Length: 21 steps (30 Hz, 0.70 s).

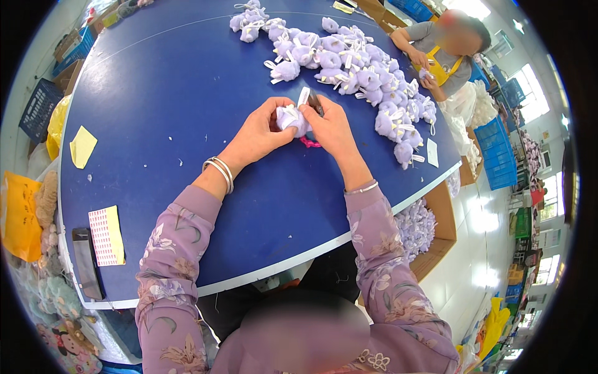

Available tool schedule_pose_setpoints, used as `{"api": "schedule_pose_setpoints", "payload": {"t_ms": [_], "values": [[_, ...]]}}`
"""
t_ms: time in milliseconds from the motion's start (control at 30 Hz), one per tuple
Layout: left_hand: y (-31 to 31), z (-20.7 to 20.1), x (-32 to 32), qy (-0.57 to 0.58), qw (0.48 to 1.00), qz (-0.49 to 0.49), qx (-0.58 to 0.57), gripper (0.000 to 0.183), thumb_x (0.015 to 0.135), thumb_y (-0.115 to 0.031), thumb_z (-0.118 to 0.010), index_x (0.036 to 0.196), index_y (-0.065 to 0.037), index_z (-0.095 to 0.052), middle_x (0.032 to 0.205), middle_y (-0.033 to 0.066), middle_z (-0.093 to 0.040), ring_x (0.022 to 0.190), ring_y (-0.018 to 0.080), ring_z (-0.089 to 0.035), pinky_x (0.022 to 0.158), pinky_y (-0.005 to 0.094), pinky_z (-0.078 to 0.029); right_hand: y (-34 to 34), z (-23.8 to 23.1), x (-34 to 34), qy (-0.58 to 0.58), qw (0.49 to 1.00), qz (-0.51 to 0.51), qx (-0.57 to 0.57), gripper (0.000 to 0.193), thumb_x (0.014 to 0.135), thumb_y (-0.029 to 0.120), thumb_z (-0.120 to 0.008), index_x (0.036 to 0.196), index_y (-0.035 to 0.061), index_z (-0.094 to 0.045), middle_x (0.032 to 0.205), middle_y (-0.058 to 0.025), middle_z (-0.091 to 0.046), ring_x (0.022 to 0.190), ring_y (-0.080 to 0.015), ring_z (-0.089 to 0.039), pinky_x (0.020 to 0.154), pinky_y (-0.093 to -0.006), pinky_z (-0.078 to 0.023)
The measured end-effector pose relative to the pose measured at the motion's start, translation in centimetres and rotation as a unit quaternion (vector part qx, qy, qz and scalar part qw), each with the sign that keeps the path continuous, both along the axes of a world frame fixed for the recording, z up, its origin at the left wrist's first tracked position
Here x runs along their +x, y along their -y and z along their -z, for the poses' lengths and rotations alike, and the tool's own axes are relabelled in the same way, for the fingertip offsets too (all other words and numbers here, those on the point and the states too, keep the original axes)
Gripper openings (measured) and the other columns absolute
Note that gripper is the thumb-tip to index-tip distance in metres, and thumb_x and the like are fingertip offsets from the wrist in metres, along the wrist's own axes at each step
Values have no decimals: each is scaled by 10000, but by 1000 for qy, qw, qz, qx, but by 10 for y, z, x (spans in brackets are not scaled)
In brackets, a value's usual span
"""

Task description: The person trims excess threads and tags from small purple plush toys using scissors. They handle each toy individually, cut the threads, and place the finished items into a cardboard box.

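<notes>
A small lilac plush toy (290, 118) with white ribbon-like parts is held in front of me above the blue table. My left hand (265, 132) grips it from the left, thumb and fingers closed around its body. From the other side, my right hand (331, 128) is closed, its thumb against the toy beside a white tag (303, 97). A dark hand tool (316, 105) pokes out by the right fingers, and a bright pink loop (309, 143) shows below that palm. The tool's kind is mostly hidden by the hand.
A large pile of similar lilac plush toys (367, 78) spreads over the table's (156, 81) far right. At the left lie a yellow paper (82, 147), a sticker sheet (107, 235) and a phone (88, 263). A box of lilac pieces (438, 243) stands right; a co-worker (445, 53) sits beyond.
</notes>
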<state>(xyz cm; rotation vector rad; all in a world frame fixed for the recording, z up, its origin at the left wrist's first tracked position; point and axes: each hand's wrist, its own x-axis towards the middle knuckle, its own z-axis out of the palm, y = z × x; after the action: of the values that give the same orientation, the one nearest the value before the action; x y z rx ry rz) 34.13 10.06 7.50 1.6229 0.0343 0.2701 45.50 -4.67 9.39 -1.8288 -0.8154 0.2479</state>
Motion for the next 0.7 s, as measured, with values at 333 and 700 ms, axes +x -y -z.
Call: {"api": "schedule_pose_setpoints", "payload": {"t_ms": [333,700], "values": [[-1,3,2,21,998,-63,13,437,826,-90,-641,1240,-41,-508,1078,45,-588,921,88,-574,825,249,-483,21,-21,1,81,981,-65,-162,181,859,161,-657,872,-16,-624,688,-29,-596,626,-88,-519,562,-278,-406],[6,-2,0,-2,996,-68,64,492,785,-172,-694,1228,5,-569,1005,107,-652,877,150,-623,793,301,-511,8,-21,-18,160,982,-102,-24,179,814,108,-674,973,27,-660,822,-47,-579,679,-162,-551,603,-300,-445]]}}
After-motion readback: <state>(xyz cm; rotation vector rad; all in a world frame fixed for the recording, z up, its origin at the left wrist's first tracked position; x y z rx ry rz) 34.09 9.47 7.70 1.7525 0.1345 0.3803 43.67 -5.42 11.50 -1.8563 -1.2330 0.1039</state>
